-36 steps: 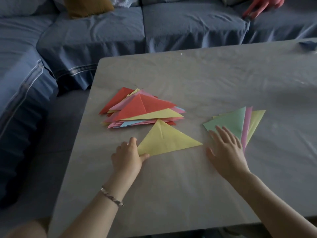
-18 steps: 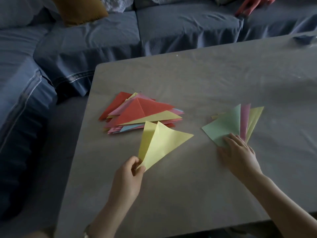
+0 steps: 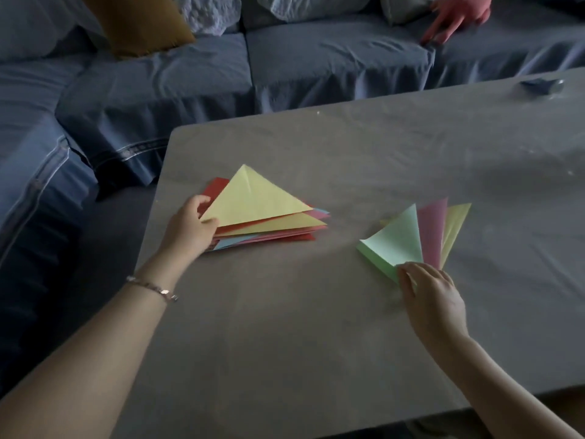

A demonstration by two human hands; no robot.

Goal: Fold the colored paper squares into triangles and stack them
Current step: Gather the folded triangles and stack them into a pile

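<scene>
The fingers (image 3: 200,201) of the left hand (image 3: 190,231) pinch the left corner of a yellow triangle (image 3: 253,201), which seems to rest on the stack (image 3: 278,234) of folded triangles. The right hand (image 3: 433,299) pinches the near corner of a green sheet (image 3: 395,242), curled up beside a pink sheet (image 3: 432,231) and a yellow sheet (image 3: 456,223) on the tabletop (image 3: 300,327).

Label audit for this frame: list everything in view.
yellow triangle: 1, yellow, atop stack
stack: 1, multicoloured folded triangles, table left
green sheet: 1, green, table right, partly lifted
pink sheet: 1, pink, partly under green sheet
yellow sheet: 1, yellow, fan's right edge
dark object: 1, table far right
table: 1, grey, foreground
sofa: 1, blue, behind table
cushion: 1, mustard, on sofa
bracelet: 1, metallic, left wrist
left hand: 1, grips yellow triangle's corner
right hand: 1, pinches green sheet's corner
</scene>
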